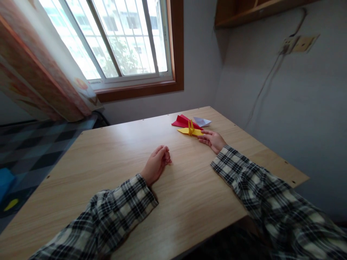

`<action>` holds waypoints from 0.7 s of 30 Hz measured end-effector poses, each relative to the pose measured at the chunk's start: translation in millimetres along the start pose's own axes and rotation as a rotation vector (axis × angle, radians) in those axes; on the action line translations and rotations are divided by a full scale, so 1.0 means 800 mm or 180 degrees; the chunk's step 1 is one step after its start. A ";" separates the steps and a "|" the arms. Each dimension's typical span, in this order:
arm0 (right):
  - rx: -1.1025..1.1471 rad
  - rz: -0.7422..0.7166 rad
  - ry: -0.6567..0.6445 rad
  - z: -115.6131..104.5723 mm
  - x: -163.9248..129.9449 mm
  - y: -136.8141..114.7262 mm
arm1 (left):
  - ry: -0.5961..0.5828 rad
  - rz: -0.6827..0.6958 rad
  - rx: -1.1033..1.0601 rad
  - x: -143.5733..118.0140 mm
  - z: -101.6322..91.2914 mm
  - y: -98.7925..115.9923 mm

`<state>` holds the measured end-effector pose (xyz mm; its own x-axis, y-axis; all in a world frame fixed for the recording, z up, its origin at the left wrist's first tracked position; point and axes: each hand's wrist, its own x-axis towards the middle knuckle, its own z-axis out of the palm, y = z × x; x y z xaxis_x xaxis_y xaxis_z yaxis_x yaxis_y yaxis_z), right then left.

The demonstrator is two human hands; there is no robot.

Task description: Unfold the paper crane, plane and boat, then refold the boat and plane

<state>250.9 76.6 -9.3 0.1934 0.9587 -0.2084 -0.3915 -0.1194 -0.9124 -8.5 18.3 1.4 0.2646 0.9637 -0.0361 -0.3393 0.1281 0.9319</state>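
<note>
My right hand (213, 140) is at the far right part of the table, its thumb and fingers closed around the right end of a yellow folded-paper figure (185, 131). This figure is long, pointed at its left end, with narrow upright strips in its middle. Just behind it lies a red paper plane (181, 120), partly covered by the yellow piece. To the right of the plane rests a white folded paper piece (203, 122), boat-like in outline. Nearer to me, my left hand (157, 161) rests on the wood with its fingers curled in, and nothing shows in it.
The light wooden table (108, 162) reaches toward a window (121, 43) and the wall. A patterned curtain (40, 65) hangs at left above a checked cloth surface (54, 144), where a blue item (5, 182) lies. A wall socket (290, 45) with a cable is at right.
</note>
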 end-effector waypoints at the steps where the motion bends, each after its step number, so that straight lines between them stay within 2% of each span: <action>1: -0.0002 0.0026 0.0005 -0.001 0.001 -0.001 | -0.0003 -0.0004 0.0004 0.000 0.000 0.001; 10: 0.0305 0.0021 -0.0075 -0.005 0.005 0.001 | -0.0004 -0.0099 -0.0026 0.001 -0.004 0.005; 21: 0.0328 0.0073 -0.0096 -0.004 0.003 -0.001 | 0.0007 -0.0185 -0.0061 -0.001 -0.008 0.010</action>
<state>254.6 78.5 -10.0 0.1568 0.9636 -0.2166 -0.4863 -0.1156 -0.8661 -16.7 20.2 6.5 0.2825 0.9550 -0.0908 -0.3406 0.1883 0.9212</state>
